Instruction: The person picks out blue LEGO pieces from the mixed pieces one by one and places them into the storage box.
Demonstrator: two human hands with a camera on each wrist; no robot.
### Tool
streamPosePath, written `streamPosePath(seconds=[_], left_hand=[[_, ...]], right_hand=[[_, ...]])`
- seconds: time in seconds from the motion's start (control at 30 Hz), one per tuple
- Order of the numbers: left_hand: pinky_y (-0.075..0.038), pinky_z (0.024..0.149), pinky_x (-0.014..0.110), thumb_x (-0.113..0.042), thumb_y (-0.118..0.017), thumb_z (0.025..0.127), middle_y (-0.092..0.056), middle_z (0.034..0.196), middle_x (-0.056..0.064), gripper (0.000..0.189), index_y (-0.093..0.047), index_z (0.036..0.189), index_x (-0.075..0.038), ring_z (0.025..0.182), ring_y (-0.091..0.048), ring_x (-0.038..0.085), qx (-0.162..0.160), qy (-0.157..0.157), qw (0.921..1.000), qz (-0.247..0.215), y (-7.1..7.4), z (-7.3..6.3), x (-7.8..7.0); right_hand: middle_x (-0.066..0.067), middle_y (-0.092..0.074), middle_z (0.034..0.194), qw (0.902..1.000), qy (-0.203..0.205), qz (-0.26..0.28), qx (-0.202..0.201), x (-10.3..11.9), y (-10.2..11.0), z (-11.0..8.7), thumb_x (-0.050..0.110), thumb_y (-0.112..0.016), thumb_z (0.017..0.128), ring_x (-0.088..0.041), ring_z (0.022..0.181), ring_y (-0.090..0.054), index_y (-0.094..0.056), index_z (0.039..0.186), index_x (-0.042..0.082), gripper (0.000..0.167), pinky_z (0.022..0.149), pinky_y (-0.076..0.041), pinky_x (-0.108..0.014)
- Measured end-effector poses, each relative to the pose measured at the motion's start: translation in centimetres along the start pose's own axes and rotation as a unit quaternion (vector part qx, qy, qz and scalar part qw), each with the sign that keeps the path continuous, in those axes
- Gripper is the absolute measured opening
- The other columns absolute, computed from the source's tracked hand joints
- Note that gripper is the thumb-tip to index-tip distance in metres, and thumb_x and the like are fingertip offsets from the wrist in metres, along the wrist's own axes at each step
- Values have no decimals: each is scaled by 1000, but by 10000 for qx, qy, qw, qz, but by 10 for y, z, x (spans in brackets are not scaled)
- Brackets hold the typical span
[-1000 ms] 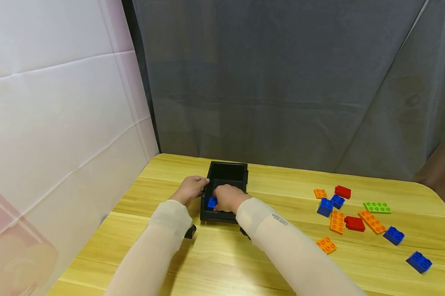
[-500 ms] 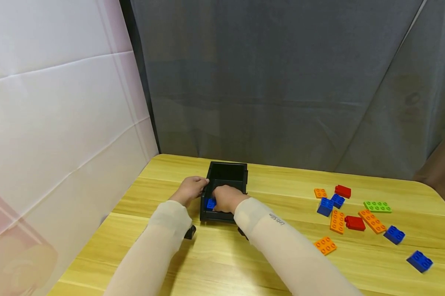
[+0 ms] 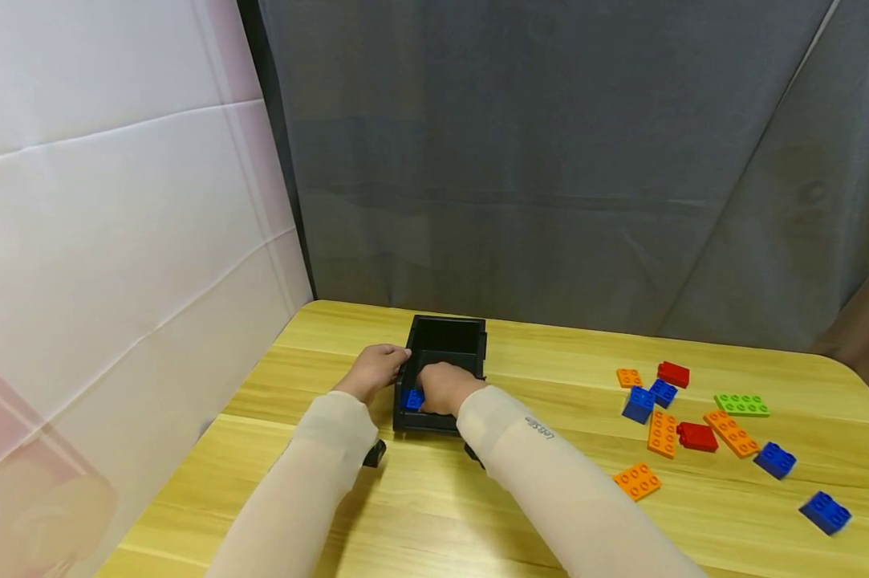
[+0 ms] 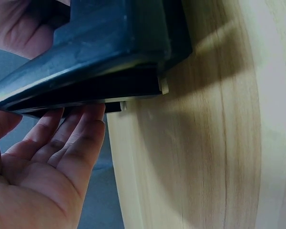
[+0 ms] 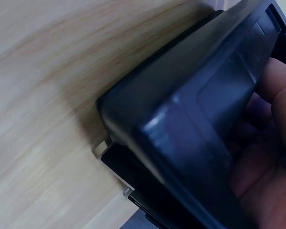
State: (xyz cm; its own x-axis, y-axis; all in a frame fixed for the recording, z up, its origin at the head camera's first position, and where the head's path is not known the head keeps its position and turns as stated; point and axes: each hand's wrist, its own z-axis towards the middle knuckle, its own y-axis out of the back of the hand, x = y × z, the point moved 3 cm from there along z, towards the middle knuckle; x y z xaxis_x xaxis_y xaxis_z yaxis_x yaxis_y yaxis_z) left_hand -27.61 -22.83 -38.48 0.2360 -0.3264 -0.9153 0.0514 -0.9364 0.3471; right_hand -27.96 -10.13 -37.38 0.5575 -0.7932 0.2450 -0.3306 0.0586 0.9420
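The black bin point(image 3: 448, 333) looks like smooth, glossy plastic, the bricks point(image 3: 697, 437) shiny plastic, the desk point(image 3: 550, 365) smooth wood grain with a soft sheen, the grey curtain point(image 3: 535, 177) matt cloth

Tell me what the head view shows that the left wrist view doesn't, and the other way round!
Only the head view shows the lime green toy brick, orange bricks, red bricks, blue bricks (one inside the black bin) and sleeves.
Only the left wrist view shows the palm of the left hand.
Both show the black bin, the left hand, part of the right hand and the wooden table.
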Motion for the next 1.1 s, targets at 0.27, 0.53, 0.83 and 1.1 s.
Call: streamPosePath(seconds=[0.27, 0.53, 0.83, 1.1], left_hand=[[-44, 101, 45, -17, -46, 102, -56, 126, 24, 38, -54, 128, 10, 110, -57, 32, -20, 14, 10000, 44, 0, 0, -1], [-44, 102, 45, -18, -46, 102, -56, 126, 24, 38, -54, 128, 9, 110, -56, 32, -35, 73, 9999, 86, -1, -2, -3], [-44, 101, 45, -17, -46, 102, -55, 128, 25, 38, -54, 129, 10, 111, -55, 32, -18, 20, 10000, 52, -3, -2, -2], [-43, 102, 45, -17, -45, 102, -54, 129, 25, 39, -53, 129, 9, 112, -54, 32, -49, 70, 9999, 74, 0, -3, -2]], right_hand=[[-3, -70, 95, 10000, -4, -25, 42, 0, 0, 0, 23, -73, 87, -16, 87, -64, -71, 105, 11, 22, 84, -53, -33], [-2, -70, 95, 10000, -69, 36, 46, -1, 1, 1, 23, -73, 87, -15, 85, -63, -71, 104, 11, 20, 83, -53, -33], [-4, -70, 101, 9995, -236, 222, 66, -2, -1, 1, 22, -73, 87, -17, 89, -64, -69, 112, 10, 28, 85, -53, -34], [-4, -69, 103, 9992, -209, 296, 147, 0, -1, 2, 21, -72, 87, -16, 87, -62, -67, 117, 9, 33, 84, -52, -33]])
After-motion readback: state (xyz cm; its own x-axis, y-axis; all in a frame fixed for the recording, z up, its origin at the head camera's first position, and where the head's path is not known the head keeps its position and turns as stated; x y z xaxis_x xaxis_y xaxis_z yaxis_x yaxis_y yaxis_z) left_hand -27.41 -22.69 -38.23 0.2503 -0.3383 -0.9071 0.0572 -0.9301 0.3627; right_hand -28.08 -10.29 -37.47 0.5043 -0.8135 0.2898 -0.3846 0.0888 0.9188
